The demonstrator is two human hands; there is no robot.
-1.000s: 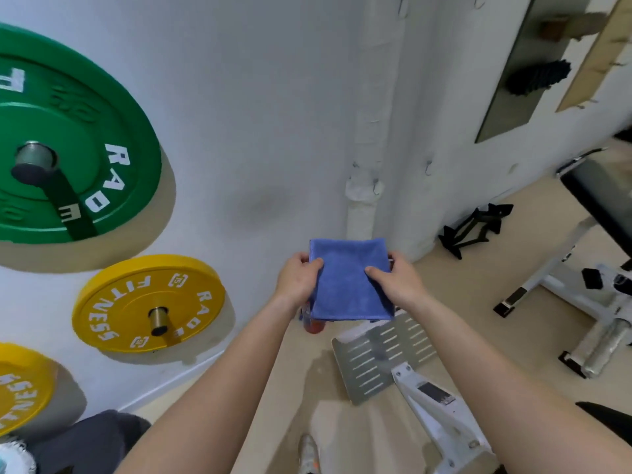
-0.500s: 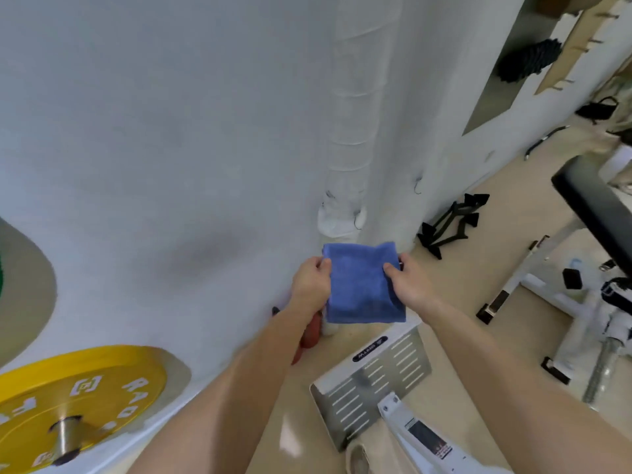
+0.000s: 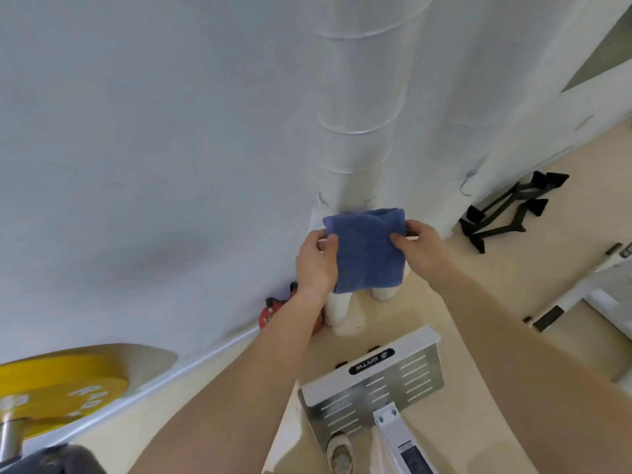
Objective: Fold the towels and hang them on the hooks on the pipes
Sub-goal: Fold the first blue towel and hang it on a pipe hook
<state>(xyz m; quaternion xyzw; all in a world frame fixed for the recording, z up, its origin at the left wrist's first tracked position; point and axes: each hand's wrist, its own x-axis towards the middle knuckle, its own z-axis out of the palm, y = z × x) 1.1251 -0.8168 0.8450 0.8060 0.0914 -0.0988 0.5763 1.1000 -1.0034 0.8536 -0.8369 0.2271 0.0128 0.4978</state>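
Observation:
A folded blue towel (image 3: 367,249) hangs as a small square right in front of the white wrapped pipe (image 3: 359,107) that runs up the wall. My left hand (image 3: 316,263) pinches its upper left edge and my right hand (image 3: 419,242) pinches its upper right corner. The towel's top edge sits at the pipe's lower joint and hides that part of the pipe. A thin wire hook (image 3: 465,186) sticks out from the white column to the right. I cannot see a hook behind the towel.
A red valve wheel (image 3: 273,311) sits at the wall's foot, left of the pipe. A metal footplate (image 3: 376,388) of a white machine lies on the floor below my arms. Black handles (image 3: 506,210) lie at right, a yellow weight plate (image 3: 58,388) at lower left.
I have stepped closer to the wall and pipe. Both hands carried the towel forward to the pipe's lower joint. The green plate has left the view.

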